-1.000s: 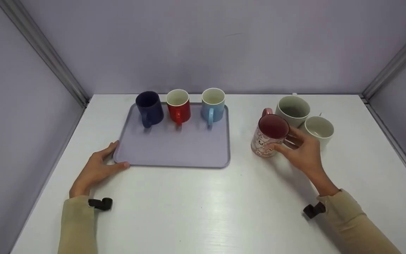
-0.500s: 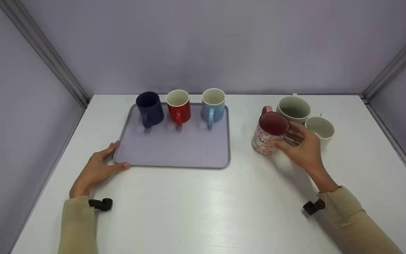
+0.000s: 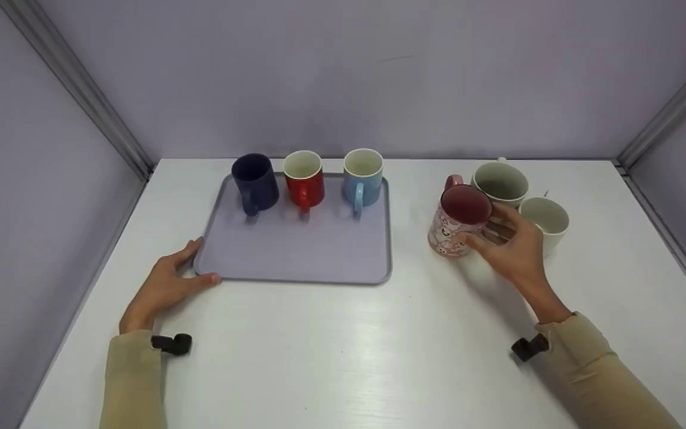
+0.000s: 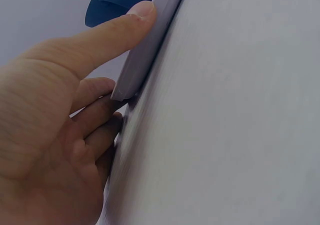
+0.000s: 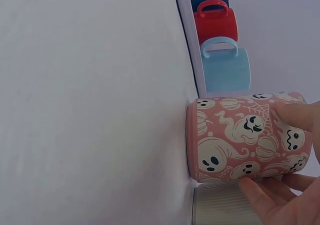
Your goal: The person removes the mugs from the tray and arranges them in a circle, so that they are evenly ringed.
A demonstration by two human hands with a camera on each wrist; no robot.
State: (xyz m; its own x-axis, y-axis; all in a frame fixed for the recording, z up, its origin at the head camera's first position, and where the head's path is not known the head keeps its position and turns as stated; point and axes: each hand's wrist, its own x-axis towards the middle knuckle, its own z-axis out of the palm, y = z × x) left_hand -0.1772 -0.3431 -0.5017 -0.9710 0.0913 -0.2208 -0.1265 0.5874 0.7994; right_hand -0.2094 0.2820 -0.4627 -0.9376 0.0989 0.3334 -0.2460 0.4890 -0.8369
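Note:
My right hand (image 3: 515, 247) grips a pink mug (image 5: 245, 140) patterned with white ghosts and pumpkins, dark red inside. Thumb and fingers lie on opposite sides of its body, and its handle points away from me. In the right wrist view its base is right at the tabletop. Two whitish mugs, one behind (image 3: 501, 182) and one to the right (image 3: 548, 220), stand close by. My left hand (image 3: 167, 286) spans the near left corner of a lavender tray (image 3: 295, 256), thumb at the front rim and relaxed fingers at the left side.
Along the tray's far side stand a navy mug (image 3: 255, 185), a red mug (image 3: 305, 182) and a light blue mug (image 3: 363, 179), handles toward me. The white table (image 3: 331, 357) extends in front of the tray. Pale walls (image 3: 402, 89) enclose the back and sides.
The pink mug and my right hand have moved slightly away from me, toward the whitish mugs. My left hand and the tray hold their place.

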